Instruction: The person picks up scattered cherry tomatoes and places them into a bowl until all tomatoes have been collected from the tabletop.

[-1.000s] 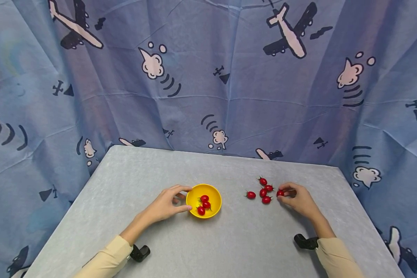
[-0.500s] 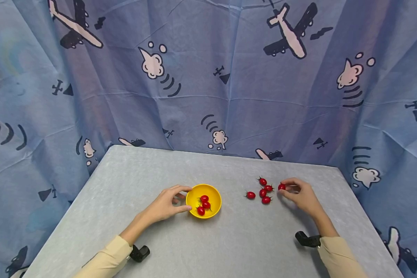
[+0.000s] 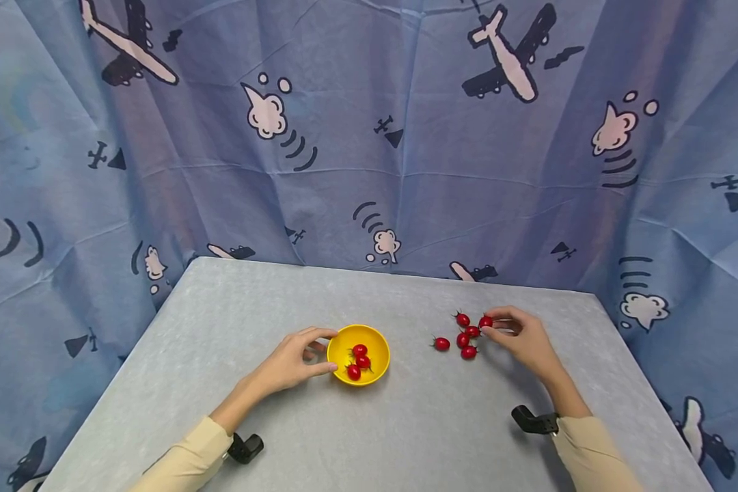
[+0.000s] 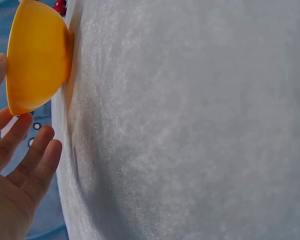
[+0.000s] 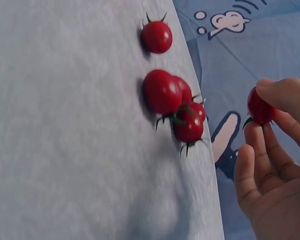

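In the head view my left hand (image 3: pixel 292 359) holds the left side of a yellow bowl (image 3: pixel 378 352), thumb and index fingertips at its rim. The other fingers reach out below the bowl's edge in the left wrist view. Inside it lie 3 red cherry tomatoes (image 3: pixel 363 362). My right hand (image 3: pixel 523 342) pinches another cherry tomato (image 5: pixel 261 106) between thumb and fingers, its green stem end pointing down in the right wrist view. Beside that hand, several cherry tomatoes (image 3: pixel 469 352) lie on the table, most of them bunched together.
The light grey table (image 3: pixel 270 294) carries everything. A blue curtain (image 3: pixel 344 137) printed with planes and clouds hangs behind and around it. One cherry tomato (image 3: pixel 441 344) sits apart, left of the bunch. Black cameras (image 3: pixel 534 420) are strapped to both wrists.
My right hand has lifted the cherry tomato and moved it away from me and slightly left, beside the bunch. My left hand and the bowl have stayed put.
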A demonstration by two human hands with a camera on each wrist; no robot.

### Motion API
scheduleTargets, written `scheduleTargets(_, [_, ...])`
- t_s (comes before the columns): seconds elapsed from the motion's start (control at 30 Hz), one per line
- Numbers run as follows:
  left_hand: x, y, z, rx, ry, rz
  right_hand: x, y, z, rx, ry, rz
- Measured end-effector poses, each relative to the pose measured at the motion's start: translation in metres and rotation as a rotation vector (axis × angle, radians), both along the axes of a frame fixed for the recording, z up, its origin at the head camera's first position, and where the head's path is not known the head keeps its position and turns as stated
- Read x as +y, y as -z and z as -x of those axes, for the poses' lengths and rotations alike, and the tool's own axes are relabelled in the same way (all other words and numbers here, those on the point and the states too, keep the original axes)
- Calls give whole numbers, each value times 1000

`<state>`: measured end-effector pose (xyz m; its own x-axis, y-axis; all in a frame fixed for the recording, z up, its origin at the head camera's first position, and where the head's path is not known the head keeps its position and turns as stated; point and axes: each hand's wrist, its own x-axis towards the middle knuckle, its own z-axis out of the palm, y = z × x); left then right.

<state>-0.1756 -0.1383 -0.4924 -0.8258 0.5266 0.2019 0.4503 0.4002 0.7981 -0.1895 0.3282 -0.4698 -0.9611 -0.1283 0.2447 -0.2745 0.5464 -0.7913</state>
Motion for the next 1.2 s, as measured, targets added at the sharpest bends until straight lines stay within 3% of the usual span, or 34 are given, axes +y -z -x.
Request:
scheduleTargets(0.23, [-1, -1, 1, -9, -6, 15, -17, -3, 5, 17, -58, 65])
scheduleTargets(0.53, [-1, 0, 1, 1, 2, 5, -34, -4, 10, -29, -88, 94])
scheduleTargets(1.0, [1, 1, 1, -3, -3, 8, -56, 0, 6, -20, -159, 130])
scheduleTargets(1.2, [0, 1, 1, -20, -7, 12, -70, 2, 6, -40, -218, 192])
